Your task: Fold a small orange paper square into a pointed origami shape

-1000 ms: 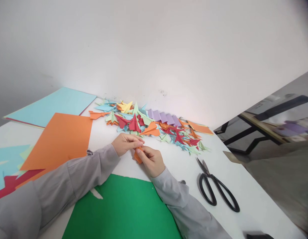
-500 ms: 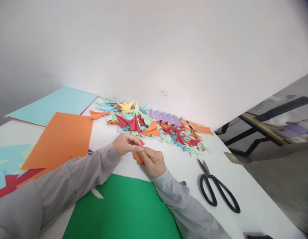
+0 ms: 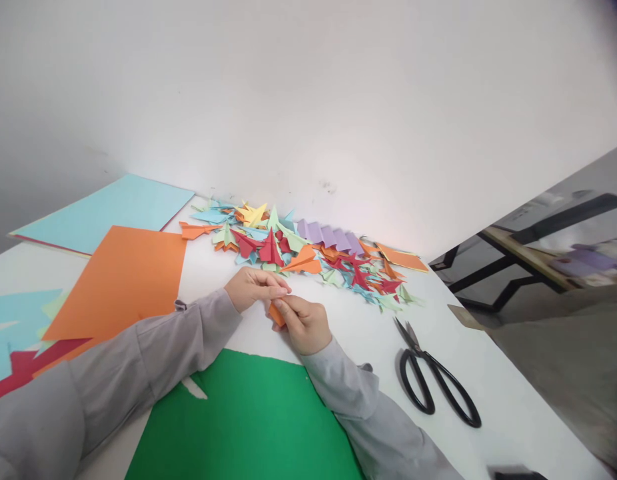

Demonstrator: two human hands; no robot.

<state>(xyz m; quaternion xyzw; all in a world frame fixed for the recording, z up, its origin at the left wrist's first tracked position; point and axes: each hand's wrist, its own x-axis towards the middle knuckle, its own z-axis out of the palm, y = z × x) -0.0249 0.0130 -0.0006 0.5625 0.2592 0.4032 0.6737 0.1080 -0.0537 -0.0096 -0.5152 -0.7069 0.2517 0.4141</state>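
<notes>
My left hand (image 3: 253, 288) and my right hand (image 3: 304, 323) meet over the white table (image 3: 368, 333), both pinching a small folded orange paper piece (image 3: 276, 314). Most of that piece is hidden between the fingers. Both arms wear grey sleeves. Just beyond the hands lies a pile of folded paper shapes (image 3: 308, 257) in red, orange, blue, green and yellow.
A green sheet (image 3: 248, 420) lies under my forearms. A large orange sheet (image 3: 121, 277) and a light blue sheet (image 3: 108, 210) lie to the left. Black scissors (image 3: 433, 380) rest to the right. A purple pleated paper (image 3: 328, 235) sits by the wall.
My fingers have closed tighter over the orange piece, so less of it shows. The hands stay in the same place.
</notes>
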